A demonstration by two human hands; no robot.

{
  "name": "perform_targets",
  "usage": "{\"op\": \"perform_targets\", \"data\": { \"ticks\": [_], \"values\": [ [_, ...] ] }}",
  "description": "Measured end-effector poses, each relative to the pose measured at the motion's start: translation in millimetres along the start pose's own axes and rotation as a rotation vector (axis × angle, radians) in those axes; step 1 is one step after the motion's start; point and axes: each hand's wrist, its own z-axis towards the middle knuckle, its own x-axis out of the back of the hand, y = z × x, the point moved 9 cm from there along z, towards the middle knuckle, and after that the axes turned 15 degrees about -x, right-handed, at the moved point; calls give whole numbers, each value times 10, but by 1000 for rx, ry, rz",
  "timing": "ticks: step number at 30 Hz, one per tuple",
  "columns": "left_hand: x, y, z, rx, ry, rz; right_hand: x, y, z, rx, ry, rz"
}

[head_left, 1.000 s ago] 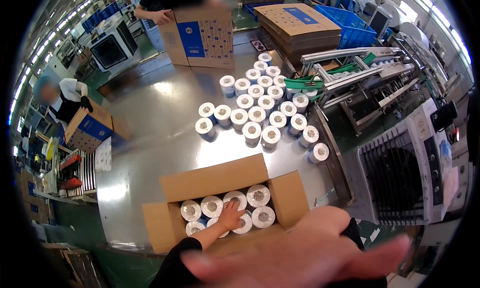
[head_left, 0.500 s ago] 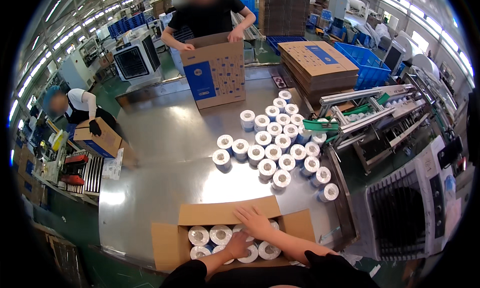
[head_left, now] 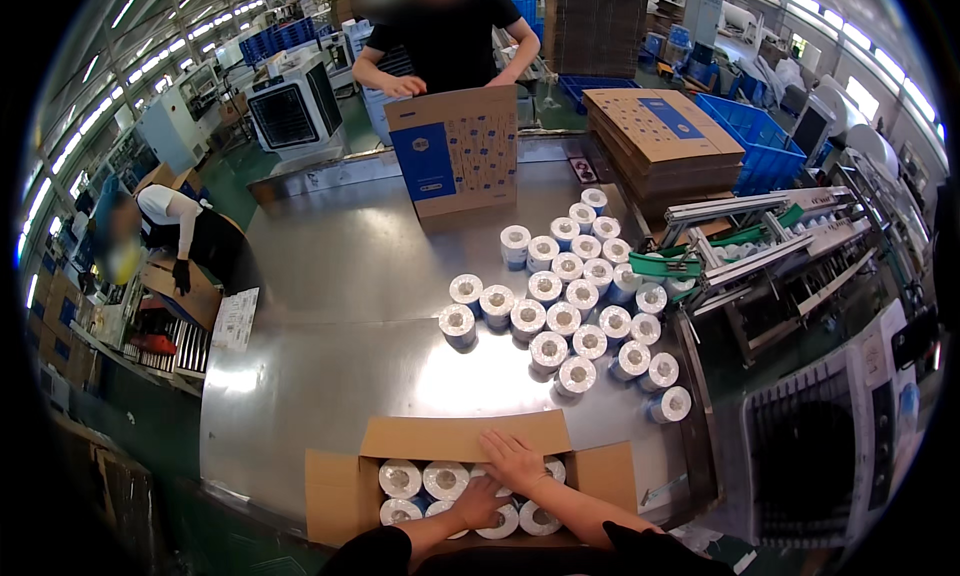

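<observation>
An open cardboard carton (head_left: pixel 332 498) stands at the near edge of the metal table, holding rows of white paper rolls (head_left: pixel 401 479) with their round ends up. My right hand (head_left: pixel 513 462) lies with extended fingers on the carton's far flap (head_left: pixel 420 438). My left hand (head_left: pixel 477 504) reaches inside and rests on the tops of the rolls in the middle, its fingers apart and partly lost under my right wrist. Beyond the carton, a loose group of more rolls with blue-printed sides (head_left: pixel 548 351) stands upright on the table.
Across the metal table (head_left: pixel 320 286), a person in black (head_left: pixel 450 41) has hands at an upright printed carton (head_left: pixel 470 156). Flattened cartons (head_left: pixel 660 136) are stacked beside a conveyor with green guides (head_left: pixel 740 246). At left, another person (head_left: pixel 185 221) handles a carton (head_left: pixel 180 288) over rollers.
The whole view has shifted, so the scene sits farther right. My hands keep nearly the same places. The person opposite has raised one hand off their carton; the person at left bends lower.
</observation>
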Motion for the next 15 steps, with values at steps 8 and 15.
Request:
{"op": "perform_targets", "data": {
  "ticks": [8, 15],
  "values": [
    [155, 29, 68, -39, 36, 23, 54, 31, 66, -3, 0, -18],
    [59, -11, 84, -26, 53, 63, 68, 76, 23, -43, 41, 20]
  ]
}}
